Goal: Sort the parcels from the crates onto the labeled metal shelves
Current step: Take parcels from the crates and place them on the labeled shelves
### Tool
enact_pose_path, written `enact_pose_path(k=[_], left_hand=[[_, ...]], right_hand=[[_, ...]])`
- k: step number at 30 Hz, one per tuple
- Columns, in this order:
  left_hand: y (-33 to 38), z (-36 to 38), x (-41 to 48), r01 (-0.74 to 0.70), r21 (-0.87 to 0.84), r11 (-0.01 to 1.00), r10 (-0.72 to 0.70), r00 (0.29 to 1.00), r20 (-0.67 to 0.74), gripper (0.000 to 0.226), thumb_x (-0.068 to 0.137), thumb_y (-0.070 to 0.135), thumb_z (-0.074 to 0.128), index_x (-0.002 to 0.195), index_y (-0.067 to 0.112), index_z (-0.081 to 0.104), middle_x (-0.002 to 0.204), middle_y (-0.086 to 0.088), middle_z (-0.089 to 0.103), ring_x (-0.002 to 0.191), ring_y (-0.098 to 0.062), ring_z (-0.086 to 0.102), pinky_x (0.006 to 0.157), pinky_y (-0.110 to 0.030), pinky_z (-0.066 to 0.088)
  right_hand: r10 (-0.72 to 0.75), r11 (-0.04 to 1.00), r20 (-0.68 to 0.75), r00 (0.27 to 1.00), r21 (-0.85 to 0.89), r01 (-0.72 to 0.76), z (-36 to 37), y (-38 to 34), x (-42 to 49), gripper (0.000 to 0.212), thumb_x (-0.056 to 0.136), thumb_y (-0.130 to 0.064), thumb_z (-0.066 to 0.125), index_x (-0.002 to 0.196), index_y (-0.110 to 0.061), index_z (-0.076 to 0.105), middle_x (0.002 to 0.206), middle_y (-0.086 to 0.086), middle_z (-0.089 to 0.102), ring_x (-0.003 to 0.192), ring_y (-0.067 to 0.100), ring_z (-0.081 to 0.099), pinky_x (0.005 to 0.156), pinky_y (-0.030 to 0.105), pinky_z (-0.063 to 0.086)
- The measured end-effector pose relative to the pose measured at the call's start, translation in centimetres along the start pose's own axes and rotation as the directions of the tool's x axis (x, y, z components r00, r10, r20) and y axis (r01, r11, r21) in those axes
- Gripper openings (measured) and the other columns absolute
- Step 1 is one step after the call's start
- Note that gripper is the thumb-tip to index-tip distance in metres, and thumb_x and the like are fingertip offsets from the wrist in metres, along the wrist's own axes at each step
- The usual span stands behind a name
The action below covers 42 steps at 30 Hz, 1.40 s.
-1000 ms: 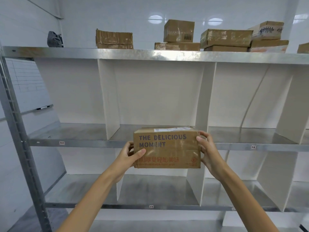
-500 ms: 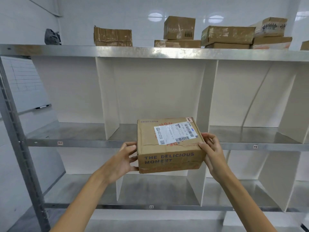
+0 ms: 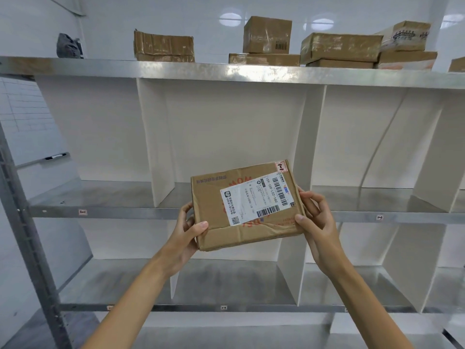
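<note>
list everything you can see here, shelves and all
brown cardboard parcel with white shipping label: one, brown, held in front of the middle shelf
taped cardboard boxes: at least eight, brown, top shelf, some stacked
dark grey bundle: one, dark grey, top shelf, far left
metal shelf unit: one, silver, fills the view
upright divider panels: several, white, between the shelves
small edge tags: at least three, white, shelf front edges
whiteboard: one, white, left wall, black marker on its ledge
left hand: one, grips the parcel's left edge
right hand: one, grips its right edge
</note>
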<state>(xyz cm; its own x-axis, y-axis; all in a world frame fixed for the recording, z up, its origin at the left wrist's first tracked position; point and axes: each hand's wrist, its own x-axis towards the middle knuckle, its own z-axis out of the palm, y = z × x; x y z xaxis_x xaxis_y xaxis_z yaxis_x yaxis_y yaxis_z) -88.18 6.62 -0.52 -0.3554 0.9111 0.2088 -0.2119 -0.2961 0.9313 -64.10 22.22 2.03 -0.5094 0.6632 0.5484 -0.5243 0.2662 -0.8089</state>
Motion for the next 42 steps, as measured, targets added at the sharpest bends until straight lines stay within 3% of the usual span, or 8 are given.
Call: enact_pose_path(k=[4,17,24,28,30,35,39,42], left_hand=[[-0.1,0.0,-0.2,-0.027,0.031,0.999,0.026,0.999,0.034,0.096,0.053,0.039,0.089,0.13,0.043,0.032,0.137,-0.01,0.049,0.123,-0.031,0.052,0.094,-0.054,0.048],[1.2,0.0,-1.4,-0.159,0.156,0.975,0.16,0.987,0.005,0.068,0.068,0.029,0.069,0.13,0.031,0.042,0.126,-0.003,0.058,0.113,-0.02,0.058,0.08,-0.026,0.054],[0.1,1.4,-0.8,-0.095,0.101,0.99,0.128,0.903,-0.41,0.084,0.068,0.046,0.07,0.142,0.033,0.03,0.15,0.004,0.032,0.127,-0.011,0.04,0.11,-0.047,0.031],[-1.4,4.0,-1.2,0.04,-0.045,0.998,-0.048,0.979,-0.198,0.112,0.052,0.06,0.079,0.143,0.046,0.015,0.154,0.004,0.024,0.138,-0.021,0.032,0.105,-0.058,0.034],[-1.4,5.4,-1.1,-0.008,-0.099,0.995,-0.001,0.996,-0.093,0.099,0.056,0.053,0.081,0.14,0.043,0.028,0.142,0.005,0.047,0.129,-0.019,0.047,0.1,-0.054,0.042],[-0.1,5.7,-1.3,-0.142,-0.056,0.988,0.123,0.958,-0.261,0.058,0.071,0.032,0.069,0.125,0.033,0.048,0.117,0.007,0.067,0.108,-0.012,0.063,0.082,-0.032,0.053],[1.0,4.9,-2.1,-0.157,-0.007,0.988,0.149,0.949,-0.278,0.052,0.073,0.03,0.067,0.123,0.027,0.054,0.117,0.004,0.067,0.109,-0.013,0.063,0.084,-0.039,0.053],[1.6,4.1,-2.7,-0.181,0.015,0.983,0.174,0.916,-0.363,0.04,0.078,0.022,0.066,0.117,0.023,0.059,0.114,0.001,0.069,0.107,-0.017,0.064,0.088,-0.042,0.053]], right_hand=[[0.007,1.0,0.002,1.0,0.02,-0.007,0.1,-0.1,-0.3,0.041,0.086,0.001,0.057,0.122,-0.015,0.045,0.137,0.008,0.053,0.123,0.022,0.054,0.076,0.024,0.055],[0.442,0.887,0.151,0.884,-0.219,-0.406,-1.1,0.7,1.6,0.08,0.067,-0.054,0.068,0.137,-0.038,0.032,0.121,0.002,0.066,0.112,0.025,0.063,0.103,0.055,0.041],[0.265,0.95,-0.071,0.961,-0.149,-0.273,1.2,0.9,1.6,0.075,0.071,-0.043,0.066,0.138,-0.033,0.033,0.101,0.005,0.072,0.098,0.019,0.068,0.089,0.044,0.052],[0.266,0.963,-0.117,0.957,-0.007,-0.268,3.8,1.6,0.6,0.078,0.074,-0.039,0.075,0.136,-0.03,0.028,0.112,0.009,0.066,0.106,0.021,0.065,0.085,0.042,0.054],[0.266,0.963,-0.084,0.96,-0.028,-0.269,5.2,2.2,-0.3,0.079,0.07,-0.038,0.071,0.134,-0.032,0.026,0.12,0.005,0.061,0.103,0.014,0.066,0.08,0.035,0.056],[0.191,0.934,-0.039,0.981,-0.299,-0.194,5.2,1.8,-1.3,0.085,0.059,-0.062,0.072,0.13,-0.038,0.031,0.126,-0.008,0.057,0.12,0.005,0.051,0.105,0.04,0.042],[0.05,0.947,0.056,0.997,-0.321,-0.029,5.2,1.0,-1.5,0.065,0.075,-0.038,0.068,0.131,-0.033,0.038,0.126,-0.002,0.056,0.109,0.007,0.06,0.083,0.024,0.054],[0.003,0.924,0.088,0.996,-0.38,0.031,5.9,1.2,-1.1,0.066,0.073,-0.047,0.071,0.129,-0.035,0.038,0.125,-0.008,0.055,0.112,0.009,0.059,0.083,0.032,0.056]])
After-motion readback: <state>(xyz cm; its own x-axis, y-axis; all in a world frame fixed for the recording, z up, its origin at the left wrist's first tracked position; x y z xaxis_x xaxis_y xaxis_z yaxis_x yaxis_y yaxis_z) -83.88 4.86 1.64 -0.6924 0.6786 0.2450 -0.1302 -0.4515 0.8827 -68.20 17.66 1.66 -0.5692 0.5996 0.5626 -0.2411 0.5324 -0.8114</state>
